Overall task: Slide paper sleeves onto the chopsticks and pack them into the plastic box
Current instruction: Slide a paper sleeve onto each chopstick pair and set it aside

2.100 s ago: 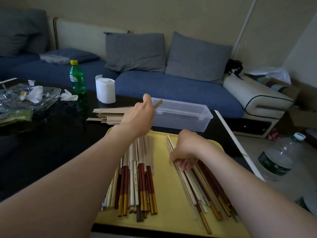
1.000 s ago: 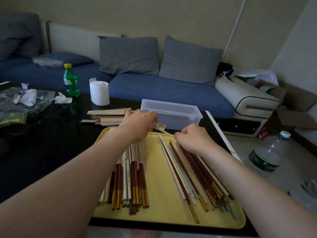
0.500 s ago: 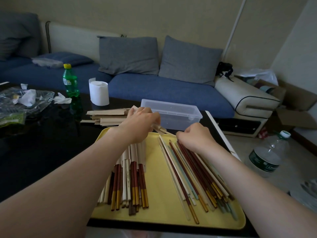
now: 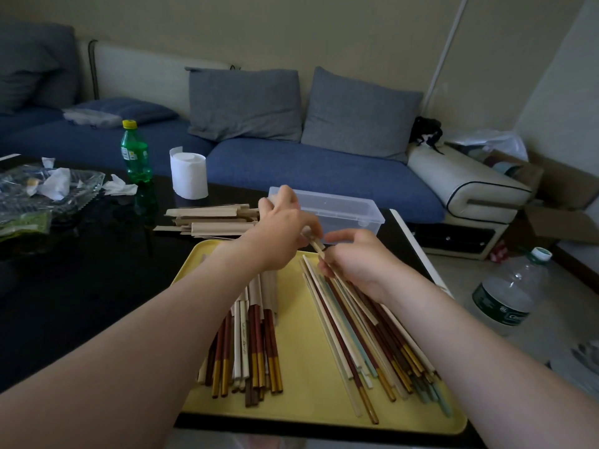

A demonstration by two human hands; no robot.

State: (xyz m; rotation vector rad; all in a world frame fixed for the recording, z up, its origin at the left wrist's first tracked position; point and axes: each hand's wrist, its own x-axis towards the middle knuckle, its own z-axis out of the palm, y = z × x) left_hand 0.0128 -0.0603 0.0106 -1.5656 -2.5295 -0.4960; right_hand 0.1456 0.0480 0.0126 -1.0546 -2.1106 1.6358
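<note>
No text is legible. The label on the green bottle (image 4: 135,153), far left on the table, the label on the water bottle (image 4: 509,298) on the floor at right, and the marks on one pale chopstick (image 4: 243,340) are all too blurred.

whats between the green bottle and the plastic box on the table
In the head view, a white toilet paper roll stands between the green bottle and the clear plastic box, nearer the bottle.

Your black glossy table (image 4: 81,286) carried a yellow tray (image 4: 308,367) at the edge nearest you. Beyond the tray lay a stack of paper sleeves (image 4: 210,226), just beside a clear plastic box (image 4: 340,209). Farther left stood a toilet-paper roll (image 4: 189,176) and a green bottle (image 4: 135,153), then crumpled tissue (image 4: 120,188) and a glass dish (image 4: 94,183).
</note>
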